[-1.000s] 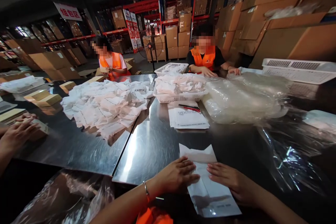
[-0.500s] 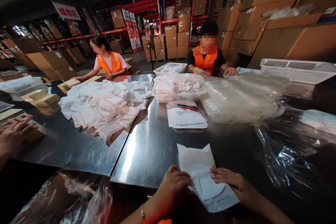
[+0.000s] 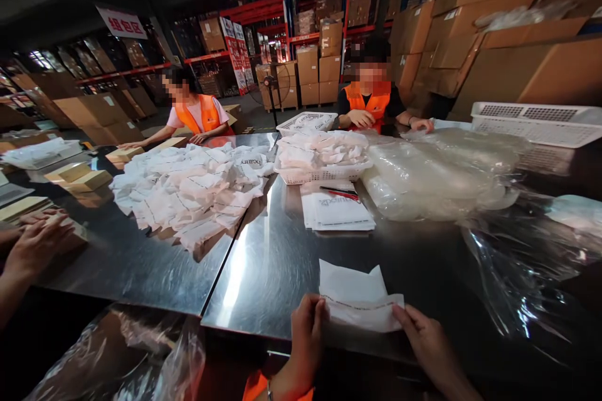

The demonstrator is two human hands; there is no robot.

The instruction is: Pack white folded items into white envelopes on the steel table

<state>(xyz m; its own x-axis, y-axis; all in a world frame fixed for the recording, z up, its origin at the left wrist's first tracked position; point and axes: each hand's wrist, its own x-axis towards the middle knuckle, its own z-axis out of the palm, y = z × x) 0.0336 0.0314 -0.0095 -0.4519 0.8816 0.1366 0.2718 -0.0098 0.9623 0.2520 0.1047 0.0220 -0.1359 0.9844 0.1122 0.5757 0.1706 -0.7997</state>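
Note:
A white paper bag (image 3: 356,297) lies folded at the near edge of the steel table (image 3: 263,263). My left hand (image 3: 306,332) pinches its near left corner and my right hand (image 3: 423,338) pinches its near right corner, with the lower half turned up over the rest. Further back rests a flat stack of printed white bags (image 3: 336,212) with a red pen (image 3: 339,193) on top.
A big heap of white bags (image 3: 190,191) covers the table's left half. A white basket of bags (image 3: 322,160) and crumpled clear plastic (image 3: 437,175) sit behind. Two people in orange vests work at the far side. Another person's hands (image 3: 35,244) press a flat box at left.
The bag lay flat under my palms before. Both hands slid back to its near end and lifted it, folding the lower part up over the upper part.

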